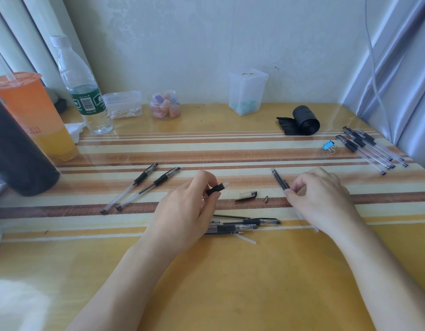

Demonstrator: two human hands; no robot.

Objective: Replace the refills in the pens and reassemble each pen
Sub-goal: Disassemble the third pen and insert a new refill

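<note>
My left hand (182, 211) pinches a pen barrel by its black rubber grip (215, 188), with the open clear end pointing right. My right hand (319, 197) holds several dark refills (279, 179) that point up and left; their clear tails stick out below my palm. Between my hands lie a clear pen cap (246, 196) and a small metal tip (266, 199). Two capped pens and a loose refill (244, 224) lie under my left hand. Two uncapped pens (139, 187) lie to the left. A bundle of capped pens (371, 149) rests at the far right.
An orange drink cup (32, 115), a dark flask (13, 151) and a water bottle (82, 87) stand at the left. Along the back are small clear boxes (123, 105), a tall plastic container (247, 91) and a black bag roll (302, 120). A blue binder clip (328, 146) lies near the bundle.
</note>
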